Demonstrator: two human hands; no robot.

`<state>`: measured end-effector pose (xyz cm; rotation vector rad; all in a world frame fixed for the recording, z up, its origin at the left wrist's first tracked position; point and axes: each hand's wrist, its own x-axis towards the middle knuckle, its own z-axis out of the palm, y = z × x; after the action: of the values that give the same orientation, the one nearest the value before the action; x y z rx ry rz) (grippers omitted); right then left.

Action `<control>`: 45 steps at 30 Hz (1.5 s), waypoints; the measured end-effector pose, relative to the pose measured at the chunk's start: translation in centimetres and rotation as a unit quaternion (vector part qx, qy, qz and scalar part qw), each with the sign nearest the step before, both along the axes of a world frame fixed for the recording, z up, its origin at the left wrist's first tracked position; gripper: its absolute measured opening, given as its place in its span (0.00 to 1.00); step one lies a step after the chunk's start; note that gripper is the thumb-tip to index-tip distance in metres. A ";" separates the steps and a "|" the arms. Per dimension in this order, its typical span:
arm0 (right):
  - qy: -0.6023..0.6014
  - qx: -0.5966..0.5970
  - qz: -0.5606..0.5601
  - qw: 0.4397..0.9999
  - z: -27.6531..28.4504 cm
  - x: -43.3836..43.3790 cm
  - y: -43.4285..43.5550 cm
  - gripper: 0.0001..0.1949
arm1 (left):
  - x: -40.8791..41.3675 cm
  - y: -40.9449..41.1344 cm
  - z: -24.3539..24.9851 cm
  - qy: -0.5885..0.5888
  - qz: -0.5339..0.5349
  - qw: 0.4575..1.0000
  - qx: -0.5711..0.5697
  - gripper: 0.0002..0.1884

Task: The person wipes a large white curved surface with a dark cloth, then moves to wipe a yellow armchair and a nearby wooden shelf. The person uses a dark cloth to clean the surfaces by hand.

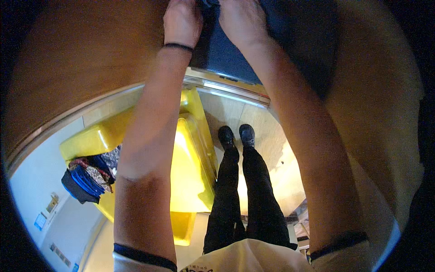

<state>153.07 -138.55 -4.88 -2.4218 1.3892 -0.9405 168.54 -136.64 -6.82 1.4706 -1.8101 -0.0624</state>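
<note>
Both my hands reach up to the top edge of the head view, where their fingers are cut off or hidden. My left hand (pixel 183 20), with a dark band at its wrist, is beside a large brown wooden panel (pixel 91 44). Close to its right, my right hand (pixel 243 22) is held in front of a dark blue surface (pixel 217 56), whose material I cannot make out. A small dark item (pixel 210 4) shows between the hands, too blurred to name. Whether either hand grips it cannot be seen.
Below the left forearm stands a yellow moulded plastic piece (pixel 190 163). A pile of folded clothes (pixel 90 178) lies on its left part. A metal track (pixel 231 87) runs along the floor before my dark shoes (pixel 246 134). A pale wall (pixel 68 217) is at lower left.
</note>
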 end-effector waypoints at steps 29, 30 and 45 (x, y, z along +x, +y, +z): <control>0.077 0.037 -0.053 0.995 -1.0 -0.7 -12.1 0.18 | -1.8 -13.0 -3.1 -0.075 0.017 0.997 0.006 0.24; 0.030 -0.049 -0.058 0.997 -2.7 -1.9 -11.4 0.17 | -4.0 -11.2 -2.4 -0.046 0.024 0.998 0.038 0.24; 0.075 -0.051 -0.097 0.991 -2.3 -7.3 -19.6 0.15 | -9.4 -20.9 1.0 -0.069 -0.025 0.986 0.153 0.26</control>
<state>145.72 -158.16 -7.19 -2.5131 1.6961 -0.9081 159.18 -157.58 -5.86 1.6759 -2.0168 -0.2815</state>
